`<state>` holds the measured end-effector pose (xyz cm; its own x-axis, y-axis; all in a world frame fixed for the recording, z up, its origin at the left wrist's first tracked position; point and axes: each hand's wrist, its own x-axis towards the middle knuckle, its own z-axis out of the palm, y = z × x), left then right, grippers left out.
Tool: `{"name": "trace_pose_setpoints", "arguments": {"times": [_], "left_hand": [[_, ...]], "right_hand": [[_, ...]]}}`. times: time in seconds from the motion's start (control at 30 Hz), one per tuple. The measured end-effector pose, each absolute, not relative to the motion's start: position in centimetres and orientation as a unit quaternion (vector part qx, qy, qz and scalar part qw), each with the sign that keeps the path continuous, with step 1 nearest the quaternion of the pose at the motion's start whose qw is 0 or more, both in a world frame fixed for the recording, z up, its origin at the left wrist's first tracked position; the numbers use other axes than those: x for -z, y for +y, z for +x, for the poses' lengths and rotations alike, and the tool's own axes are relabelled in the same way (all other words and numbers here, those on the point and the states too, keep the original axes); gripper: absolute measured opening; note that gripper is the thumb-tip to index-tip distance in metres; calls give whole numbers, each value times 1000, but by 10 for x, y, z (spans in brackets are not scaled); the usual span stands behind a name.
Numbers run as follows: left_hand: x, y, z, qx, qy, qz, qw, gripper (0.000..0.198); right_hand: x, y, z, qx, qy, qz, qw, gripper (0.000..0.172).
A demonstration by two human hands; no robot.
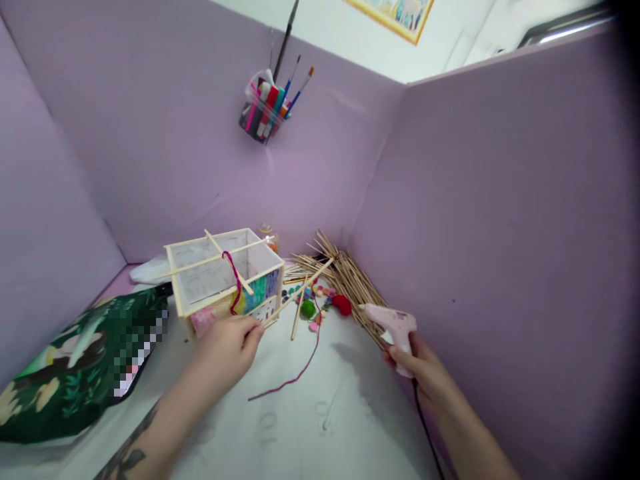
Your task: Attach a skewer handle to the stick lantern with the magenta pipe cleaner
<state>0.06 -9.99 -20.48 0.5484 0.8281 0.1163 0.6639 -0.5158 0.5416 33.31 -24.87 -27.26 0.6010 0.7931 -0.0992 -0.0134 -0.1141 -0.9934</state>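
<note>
White tabletop (225, 440) w/ purple partition walls (475, 187) at 9, 12 & 3 o'clock. L hand (231, 343) pinches thin wooden stick (287, 303) running to 2 o'clock; open-top box (257, 291) just by it at 11. R hand (420, 368) wrapped rnd pale-pink glue gun (393, 319), nozzle (363, 307) twd 10, near stick bundle (353, 277).

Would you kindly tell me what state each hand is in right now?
Left hand: closed, holding a stick.
Right hand: closed, holding the glue gun.

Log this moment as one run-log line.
Left hand: holds thin pale wooden stick | Right hand: holds pale pink glue gun | Nearby: rectangular wood-framed box, crossed pale wooden sticks on top
</note>
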Motion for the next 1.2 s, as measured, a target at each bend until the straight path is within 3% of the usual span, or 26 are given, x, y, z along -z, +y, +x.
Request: {"name": "trace_pose_setpoints", "arguments": {"times": [0.1,0.27,0.4,0.9,1.2], "left_hand": [[207,-103,6,-200,439,851,206,34],[207,-110,9,-208,431,860,174,36],[207,-113,7,-214,429,865,148,37],[207,-116,9,-203,445,863,126,33],[208,-115,11,-195,441,867,128,33]], "right_hand": [[243,-248,319,-358,-314,-639,604,49],[219,-245,281,-236,-405,-677,568,29],[211,-238,260,-214,-475,-658,545,32],[208,-216,248,-179,-604,-641,439,19],[211,-214,242,-203,-609,-641,421,17]]}}
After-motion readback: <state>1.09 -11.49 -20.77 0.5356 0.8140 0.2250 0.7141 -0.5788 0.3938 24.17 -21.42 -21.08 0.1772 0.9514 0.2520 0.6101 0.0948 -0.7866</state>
